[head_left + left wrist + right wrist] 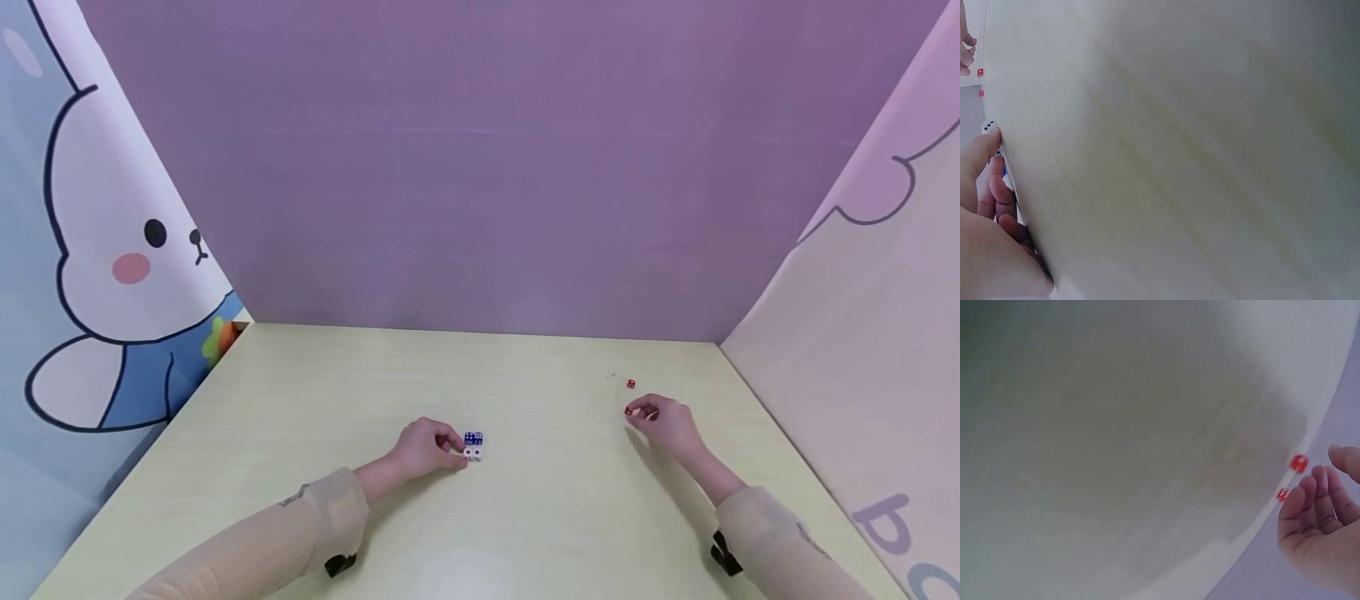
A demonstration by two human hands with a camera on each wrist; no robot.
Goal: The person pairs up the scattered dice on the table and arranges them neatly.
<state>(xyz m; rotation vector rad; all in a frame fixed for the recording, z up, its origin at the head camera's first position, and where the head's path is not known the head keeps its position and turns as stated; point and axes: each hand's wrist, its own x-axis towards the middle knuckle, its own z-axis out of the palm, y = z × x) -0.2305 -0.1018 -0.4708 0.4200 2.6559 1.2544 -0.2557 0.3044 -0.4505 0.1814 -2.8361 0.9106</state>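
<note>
My left hand (426,448) rests low on the table at the left of a small block of blue dice (473,437) and white dice (472,454). Its thumb and curled fingers hold the block from the left side. In the left wrist view the thumb tip covers part of a white die (989,126); most of the blue dice are hidden. At the right, my right hand (666,425) has its thumb and forefinger parted near a red die (628,411). That die (1299,464) lies just past the fingertips. A second red die (631,384) lies farther back.
The pale wooden table (547,525) runs back to a purple wall (480,167). A rabbit-print panel (112,300) slants along the left side, and a pale pink printed panel (847,350) along the right. Faint marks show near the far red die.
</note>
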